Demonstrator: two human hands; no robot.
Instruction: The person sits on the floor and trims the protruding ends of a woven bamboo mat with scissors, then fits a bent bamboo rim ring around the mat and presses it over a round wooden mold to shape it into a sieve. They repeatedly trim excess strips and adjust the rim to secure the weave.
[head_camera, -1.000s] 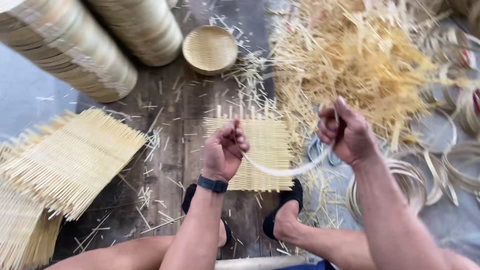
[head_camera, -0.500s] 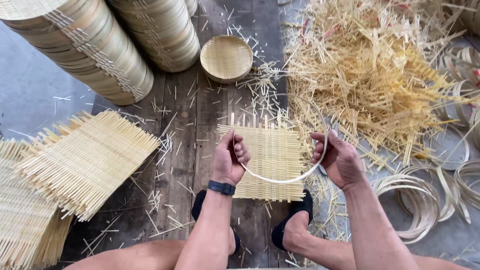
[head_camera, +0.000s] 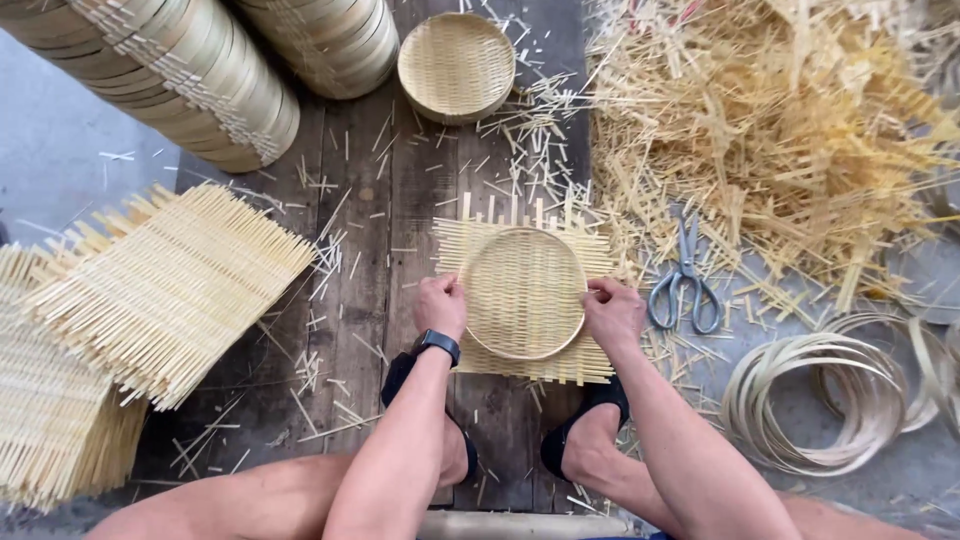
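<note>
A square woven bamboo mat (head_camera: 590, 250) lies on the dark wooden boards (head_camera: 390, 200) in front of my feet. A thin round bamboo hoop (head_camera: 523, 293) rests on top of the mat, pressing it into a shallow dish. My left hand (head_camera: 441, 305), with a dark watch on the wrist, grips the hoop's left edge. My right hand (head_camera: 612, 311) grips the hoop's right edge.
Scissors (head_camera: 686, 280) lie just right of the mat. A big heap of bamboo offcuts (head_camera: 780, 130) fills the upper right. Loose bamboo hoops (head_camera: 830, 400) lie at lower right. Woven mats (head_camera: 165, 285) are stacked left. Stacks of finished trays (head_camera: 200, 75) and one small basket (head_camera: 457, 66) sit at the top.
The curved bamboo strip held up between both hands is now a closed hoop laid down flat on the woven mat. Both hands have dropped to its edges.
</note>
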